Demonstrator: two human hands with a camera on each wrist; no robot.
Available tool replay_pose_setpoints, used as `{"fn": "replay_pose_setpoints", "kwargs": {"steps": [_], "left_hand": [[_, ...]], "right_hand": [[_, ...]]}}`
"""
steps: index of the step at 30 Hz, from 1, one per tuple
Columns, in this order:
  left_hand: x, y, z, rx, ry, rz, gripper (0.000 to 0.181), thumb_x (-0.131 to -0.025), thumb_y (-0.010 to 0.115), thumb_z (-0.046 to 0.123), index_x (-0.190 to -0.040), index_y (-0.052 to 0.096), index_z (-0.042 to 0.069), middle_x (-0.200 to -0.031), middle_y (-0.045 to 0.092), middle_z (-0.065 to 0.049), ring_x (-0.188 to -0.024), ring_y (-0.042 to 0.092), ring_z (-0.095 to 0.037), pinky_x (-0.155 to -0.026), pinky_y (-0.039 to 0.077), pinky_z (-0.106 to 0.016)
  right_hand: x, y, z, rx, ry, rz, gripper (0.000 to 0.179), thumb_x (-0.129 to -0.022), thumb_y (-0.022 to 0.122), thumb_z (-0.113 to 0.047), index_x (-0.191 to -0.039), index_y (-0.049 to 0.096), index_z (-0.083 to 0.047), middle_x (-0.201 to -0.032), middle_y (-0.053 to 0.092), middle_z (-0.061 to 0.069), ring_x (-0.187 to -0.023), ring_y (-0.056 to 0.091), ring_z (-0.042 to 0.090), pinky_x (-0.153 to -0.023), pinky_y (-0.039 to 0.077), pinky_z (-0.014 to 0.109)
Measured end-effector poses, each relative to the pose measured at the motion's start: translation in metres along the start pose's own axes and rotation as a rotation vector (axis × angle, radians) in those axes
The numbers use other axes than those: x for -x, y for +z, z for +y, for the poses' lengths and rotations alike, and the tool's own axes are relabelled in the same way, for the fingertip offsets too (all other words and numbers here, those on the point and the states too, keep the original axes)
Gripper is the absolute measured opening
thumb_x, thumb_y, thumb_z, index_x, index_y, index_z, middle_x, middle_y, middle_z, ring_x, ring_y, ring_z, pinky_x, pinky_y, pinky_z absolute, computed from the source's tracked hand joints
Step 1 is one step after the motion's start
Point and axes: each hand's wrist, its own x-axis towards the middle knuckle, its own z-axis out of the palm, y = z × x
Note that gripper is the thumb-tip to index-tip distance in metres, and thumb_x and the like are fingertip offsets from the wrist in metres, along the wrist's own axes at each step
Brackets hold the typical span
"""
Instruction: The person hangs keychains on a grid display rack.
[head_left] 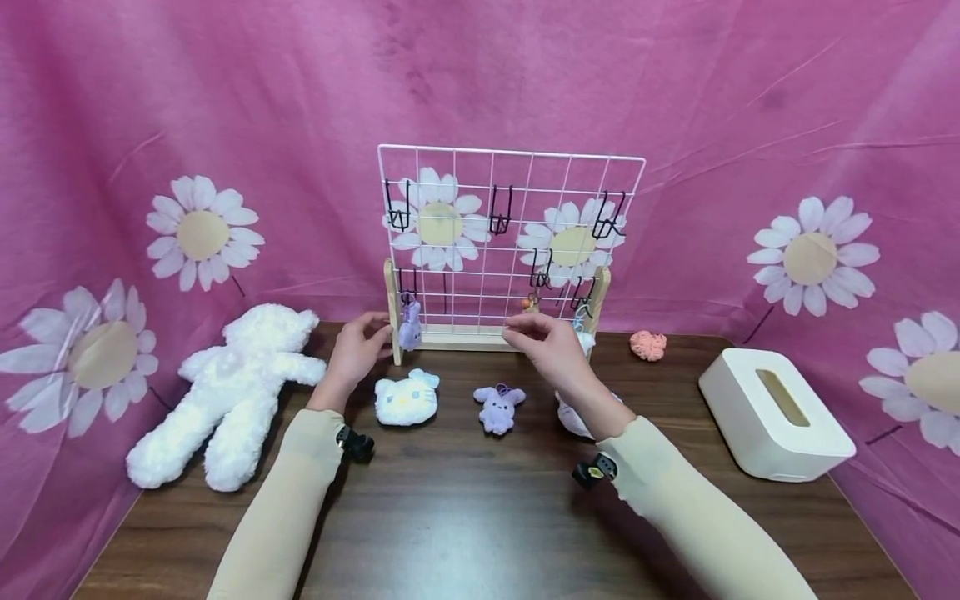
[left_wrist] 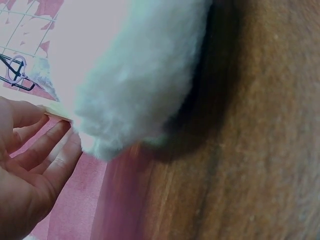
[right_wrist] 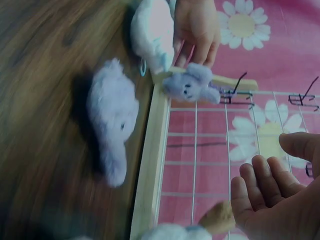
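Note:
My left hand (head_left: 358, 348) is at the left wooden post (left_wrist: 59, 111) of a white wire grid rack (head_left: 510, 153), thumb and fingertips on either side of the wood. Just inside that post a purple plush charm (head_left: 410, 325) hangs from a black hook. My right hand (head_left: 551, 346), holding nothing, hovers before the grid's lower part with thumb and fingers apart. Behind it hang a small brown charm (right_wrist: 219, 218) and a white-and-blue plush (head_left: 585, 340), both partly hidden. On the table in front lie a white cat plush (head_left: 407, 398) and a purple plush (head_left: 498, 408).
Another pale plush (head_left: 572, 418) lies under the right forearm, partly covered. A big white teddy bear (head_left: 240, 375) lies at the left, close to the left arm. At the right are a coral fluffy piece (head_left: 648, 345) and a white tissue box (head_left: 750, 417). Black hooks (head_left: 500, 212) stick out from the grid.

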Motion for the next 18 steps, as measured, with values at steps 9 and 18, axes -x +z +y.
{"fn": "replay_pose_setpoints", "kwargs": {"steps": [9,18], "left_hand": [[0.001,-0.001,0.0,0.003,0.004,0.007,0.039,-0.118,0.057,0.013,-0.153,0.061,-0.004,-0.14,0.064,-0.03,-0.128,0.071,-0.044,-0.101,0.073,-0.04],[-0.001,0.0,-0.001,0.017,0.001,-0.001,0.04,-0.118,0.057,0.013,-0.154,0.06,-0.004,-0.14,0.064,-0.03,-0.129,0.071,-0.044,-0.102,0.073,-0.041]], "right_hand": [[0.007,-0.031,0.017,0.024,0.049,0.004,0.037,-0.107,0.079,-0.025,-0.138,0.077,-0.005,-0.143,0.076,0.016,-0.11,0.064,0.007,-0.084,0.056,0.011],[0.015,-0.058,0.039,0.08,0.117,0.042,0.042,-0.108,0.077,-0.028,-0.144,0.074,-0.006,-0.146,0.074,0.018,-0.112,0.063,0.008,-0.087,0.056,0.011]]}}
